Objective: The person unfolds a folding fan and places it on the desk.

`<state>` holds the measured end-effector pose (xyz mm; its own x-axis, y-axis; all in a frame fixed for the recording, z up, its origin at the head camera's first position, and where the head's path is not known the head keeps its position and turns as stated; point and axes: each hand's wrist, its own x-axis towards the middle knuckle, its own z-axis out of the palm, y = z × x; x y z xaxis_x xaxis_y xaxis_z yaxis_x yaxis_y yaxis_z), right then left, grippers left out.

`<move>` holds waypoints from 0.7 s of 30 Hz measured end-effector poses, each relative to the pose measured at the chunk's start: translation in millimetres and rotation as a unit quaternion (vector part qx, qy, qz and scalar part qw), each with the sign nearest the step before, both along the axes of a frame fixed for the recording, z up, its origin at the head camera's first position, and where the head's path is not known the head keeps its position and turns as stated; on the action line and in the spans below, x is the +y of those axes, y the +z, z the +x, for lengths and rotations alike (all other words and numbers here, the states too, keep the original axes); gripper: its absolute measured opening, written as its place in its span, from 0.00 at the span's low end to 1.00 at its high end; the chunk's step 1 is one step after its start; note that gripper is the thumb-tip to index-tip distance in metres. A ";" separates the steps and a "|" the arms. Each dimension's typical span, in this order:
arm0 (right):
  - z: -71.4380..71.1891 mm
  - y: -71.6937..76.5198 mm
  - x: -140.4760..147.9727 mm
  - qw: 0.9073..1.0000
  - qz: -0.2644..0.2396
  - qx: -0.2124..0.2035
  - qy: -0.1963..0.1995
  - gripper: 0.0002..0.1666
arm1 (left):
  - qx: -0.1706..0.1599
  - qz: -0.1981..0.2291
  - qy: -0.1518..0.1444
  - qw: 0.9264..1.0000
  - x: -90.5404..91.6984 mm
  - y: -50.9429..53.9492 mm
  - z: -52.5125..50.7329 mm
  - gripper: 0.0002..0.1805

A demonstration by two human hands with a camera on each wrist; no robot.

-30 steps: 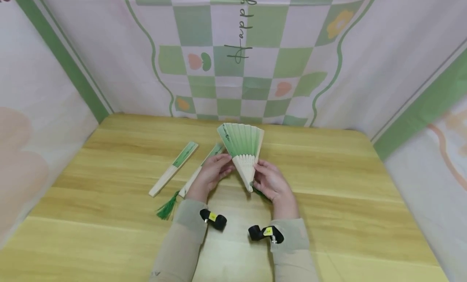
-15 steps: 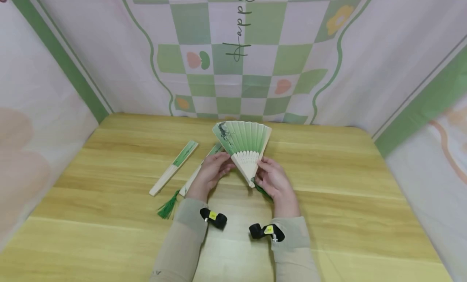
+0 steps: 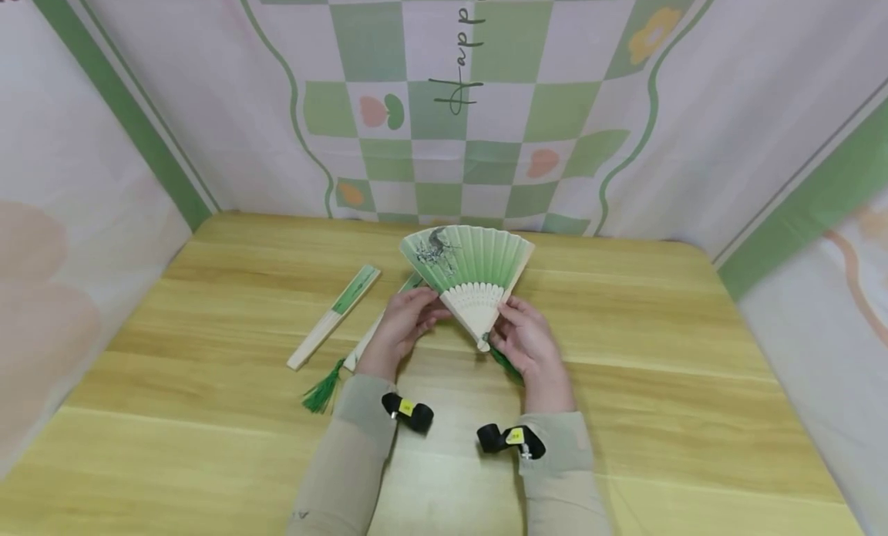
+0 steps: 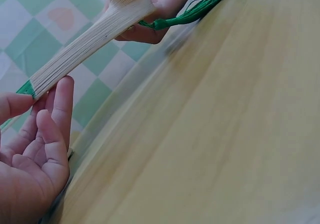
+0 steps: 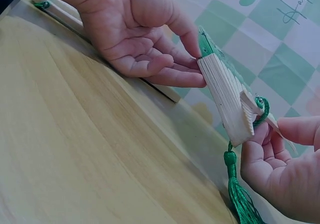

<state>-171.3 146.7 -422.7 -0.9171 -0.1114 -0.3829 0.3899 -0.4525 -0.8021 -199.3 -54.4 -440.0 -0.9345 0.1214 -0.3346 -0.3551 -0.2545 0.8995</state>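
Note:
A partly spread green folding fan (image 3: 479, 258) with pale ribs and a dark printed picture is held above the table between both hands. My left hand (image 3: 405, 324) pinches its left outer rib between thumb and fingers, where the ribs meet the green leaf (image 4: 26, 87). On the other side, my right hand (image 3: 529, 339) pinches the right outer rib, seen angled away from the stacked ribs (image 5: 227, 99) in the right wrist view. From the fan's pivot end hangs a green tassel (image 5: 242, 201), beside the right hand.
Two folded fans lie left of the hands: one fan (image 3: 333, 318) fully visible, another fan (image 3: 364, 341) partly behind the left hand, with a green tassel (image 3: 321, 389). The wooden table (image 3: 659, 382) ends at a checked cloth backdrop (image 3: 437, 162).
The fan has spread wider, its right edge swinging right with my right hand, and more of the printed picture shows. My left hand has stayed almost in place.

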 end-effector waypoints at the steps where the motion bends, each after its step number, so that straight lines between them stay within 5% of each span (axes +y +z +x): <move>1: 0.1 0.0 0.1 1.000 -0.002 0.000 -0.003 0.06 | 0.002 -0.003 0.000 1.000 0.0 0.0 0.2 0.17; 21: -1.8 -0.7 0.4 0.997 -0.029 -0.016 -0.066 0.05 | -0.003 0.016 -0.003 1.000 -1.6 -3.8 -1.2 0.18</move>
<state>-173.1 147.1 -423.4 -0.9124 -0.0134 -0.4091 0.3490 -0.5475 -0.7605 -200.4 -56.0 -443.8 -0.9320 0.1369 -0.3355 -0.3613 -0.2812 0.8890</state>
